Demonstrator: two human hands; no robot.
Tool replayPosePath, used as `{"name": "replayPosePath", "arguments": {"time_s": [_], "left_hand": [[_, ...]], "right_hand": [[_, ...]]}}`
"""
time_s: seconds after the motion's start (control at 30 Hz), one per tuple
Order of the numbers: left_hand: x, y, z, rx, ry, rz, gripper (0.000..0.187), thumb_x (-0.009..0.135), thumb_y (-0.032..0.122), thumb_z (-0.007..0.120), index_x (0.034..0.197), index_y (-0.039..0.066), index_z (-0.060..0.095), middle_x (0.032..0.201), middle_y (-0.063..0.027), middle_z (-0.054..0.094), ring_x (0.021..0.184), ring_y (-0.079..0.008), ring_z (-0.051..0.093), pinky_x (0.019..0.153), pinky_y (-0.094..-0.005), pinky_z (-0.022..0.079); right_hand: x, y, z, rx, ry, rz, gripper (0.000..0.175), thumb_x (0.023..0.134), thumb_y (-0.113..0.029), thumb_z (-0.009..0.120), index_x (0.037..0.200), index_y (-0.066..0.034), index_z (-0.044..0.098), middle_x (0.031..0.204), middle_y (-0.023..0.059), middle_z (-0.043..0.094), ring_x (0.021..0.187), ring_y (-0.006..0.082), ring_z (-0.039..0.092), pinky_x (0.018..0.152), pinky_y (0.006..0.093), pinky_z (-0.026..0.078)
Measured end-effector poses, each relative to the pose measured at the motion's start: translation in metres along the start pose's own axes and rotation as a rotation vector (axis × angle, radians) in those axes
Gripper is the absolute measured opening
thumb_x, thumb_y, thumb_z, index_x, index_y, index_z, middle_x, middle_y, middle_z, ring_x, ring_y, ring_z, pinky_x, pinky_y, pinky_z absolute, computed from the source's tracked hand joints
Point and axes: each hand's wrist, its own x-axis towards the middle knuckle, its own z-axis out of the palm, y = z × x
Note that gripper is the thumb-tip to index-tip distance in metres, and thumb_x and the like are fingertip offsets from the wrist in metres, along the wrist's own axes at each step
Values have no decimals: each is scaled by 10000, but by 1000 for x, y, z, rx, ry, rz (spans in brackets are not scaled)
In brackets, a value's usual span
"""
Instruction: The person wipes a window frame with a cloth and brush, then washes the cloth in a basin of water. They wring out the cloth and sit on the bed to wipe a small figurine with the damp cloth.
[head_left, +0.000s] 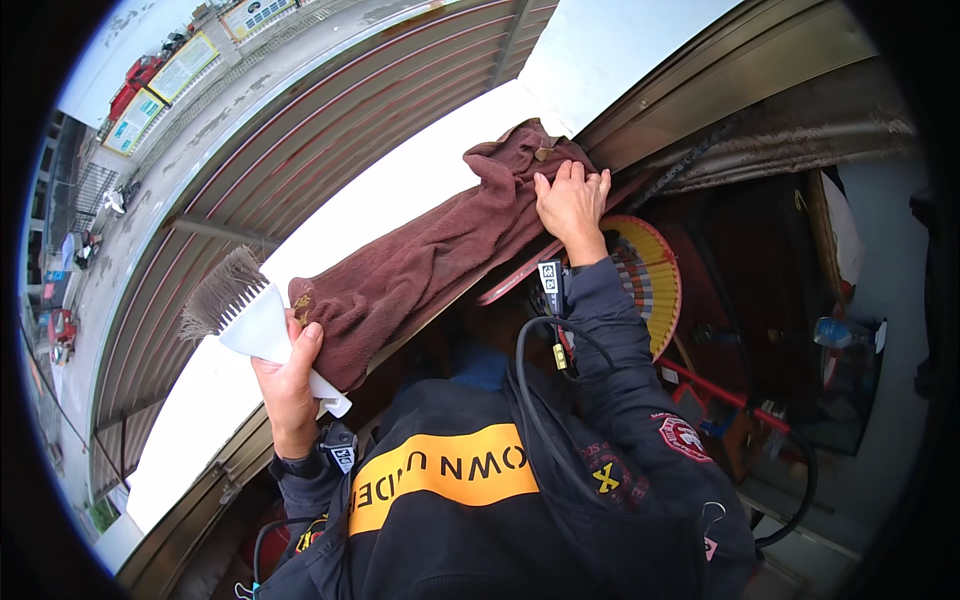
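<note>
My left hand (291, 375) grips the white plastic handle of a wide brush (259, 334). Its grey-brown bristles (223, 294) point outward over the white window sill (397, 214). A brown towel (427, 274) lies lengthwise along the sill, its near end against my left hand; whether those fingers also pinch it is hidden. At the towel's far end the cloth is bunched up, and my right hand (574, 199) rests on top with fingers slightly bent and thumb apart. The underside of that hand cannot be seen.
A metal window frame (720, 64) borders the sill at the upper right. Outside lies a corrugated metal awning (360, 120). Below my right forearm are a woven yellow-rimmed item (660, 285), a red bar (712, 386) and a clear bottle (840, 332). A black cable (523, 367) loops by my right sleeve.
</note>
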Motion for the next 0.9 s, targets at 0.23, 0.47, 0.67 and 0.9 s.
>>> {"name": "replayPosePath", "arguments": {"time_s": [0.23,0.47,0.67,0.9], "left_hand": [[-1,-4,15,-9,-165,-3,187,826,22,680,791,83,506,787,35,480,721,-60,430,663,-210,349],[0,-11,-14,-56,-115,-36,179,818,30,668,807,89,499,810,29,460,752,-61,419,707,-208,338],[11,-10,-17,-81,-135,-26,176,821,28,658,804,93,496,798,34,455,741,-59,414,700,-208,335],[19,-11,-7,-85,-176,-58,198,820,24,662,765,99,487,774,38,452,717,-60,402,666,-214,327]], "right_hand": [[14,-9,4,-40,65,102,601,923,-473,494,1121,83,610,1191,255,611,1145,452,518,1066,524,264],[-45,-50,-15,-17,151,-99,464,886,-381,578,985,65,658,1008,223,678,1070,398,542,1010,514,303],[-30,-30,-14,149,55,-34,523,877,-396,592,1173,34,587,1226,192,616,1147,427,518,999,517,351],[-7,-19,7,72,6,103,682,917,-439,522,1351,80,440,1394,231,478,1323,445,370,1131,503,227]]}}
